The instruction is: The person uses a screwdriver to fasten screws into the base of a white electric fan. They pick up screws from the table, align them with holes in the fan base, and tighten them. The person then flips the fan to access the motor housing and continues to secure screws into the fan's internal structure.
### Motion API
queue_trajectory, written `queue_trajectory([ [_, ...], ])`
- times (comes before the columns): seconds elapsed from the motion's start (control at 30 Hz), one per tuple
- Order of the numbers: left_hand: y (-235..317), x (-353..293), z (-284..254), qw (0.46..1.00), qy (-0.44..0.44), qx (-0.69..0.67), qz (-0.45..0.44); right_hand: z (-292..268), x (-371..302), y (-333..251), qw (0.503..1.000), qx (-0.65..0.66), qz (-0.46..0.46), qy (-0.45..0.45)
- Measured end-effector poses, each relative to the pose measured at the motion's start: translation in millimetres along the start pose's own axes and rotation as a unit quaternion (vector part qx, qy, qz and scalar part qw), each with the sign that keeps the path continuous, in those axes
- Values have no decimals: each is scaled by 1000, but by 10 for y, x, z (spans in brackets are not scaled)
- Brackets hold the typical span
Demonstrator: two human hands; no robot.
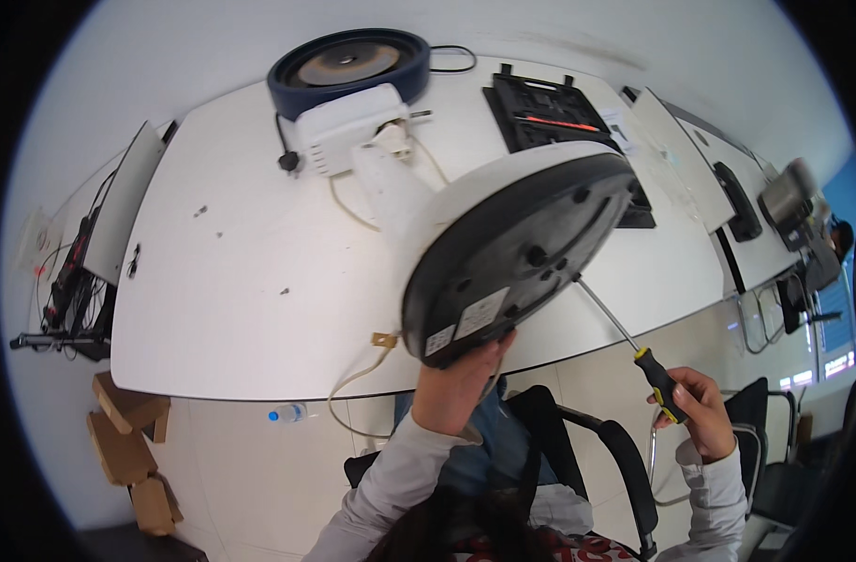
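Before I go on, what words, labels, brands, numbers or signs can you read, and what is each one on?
Nothing is clear enough to quote.
Larger white label on the underside of the tilted base: print too small.
Smaller white label beside it: too small.
Red clothing at the lower edge: characters partly cut off.
Bottle on the floor: no legible print.

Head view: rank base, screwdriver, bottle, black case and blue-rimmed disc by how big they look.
Largest to smallest:
1. Base, though nearness to the camera may exaggerate it
2. Black case and blue-rimmed disc: too alike to rank, as the base hides part of the case
3. Screwdriver
4. Bottle
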State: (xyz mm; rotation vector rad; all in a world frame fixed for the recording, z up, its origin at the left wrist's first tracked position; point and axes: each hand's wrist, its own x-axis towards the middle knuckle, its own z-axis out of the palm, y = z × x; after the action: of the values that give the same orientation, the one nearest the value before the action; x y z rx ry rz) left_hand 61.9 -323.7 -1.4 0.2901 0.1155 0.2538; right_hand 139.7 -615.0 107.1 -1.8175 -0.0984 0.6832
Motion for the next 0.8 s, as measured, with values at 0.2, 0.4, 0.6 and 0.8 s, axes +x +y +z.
queue_trajectory([
  [0.2, -2, -8, -22, 1000, -3, 9, 10, -16, 5, 10, 1000, 25, 8, -15],
  [0.4, 13, -11, 51, 1000, 0, 22, 16, -70, -5, 69, 992, 118, 31, -33],
  [0.6, 24, -7, 28, 1000, -5, 16, 2, -84, 3, 86, 977, 196, 70, -55],
  [0.8, 11, -14, 7, 1000, -5, 14, 4, -71, -2, 127, 967, 239, 77, -51],
])
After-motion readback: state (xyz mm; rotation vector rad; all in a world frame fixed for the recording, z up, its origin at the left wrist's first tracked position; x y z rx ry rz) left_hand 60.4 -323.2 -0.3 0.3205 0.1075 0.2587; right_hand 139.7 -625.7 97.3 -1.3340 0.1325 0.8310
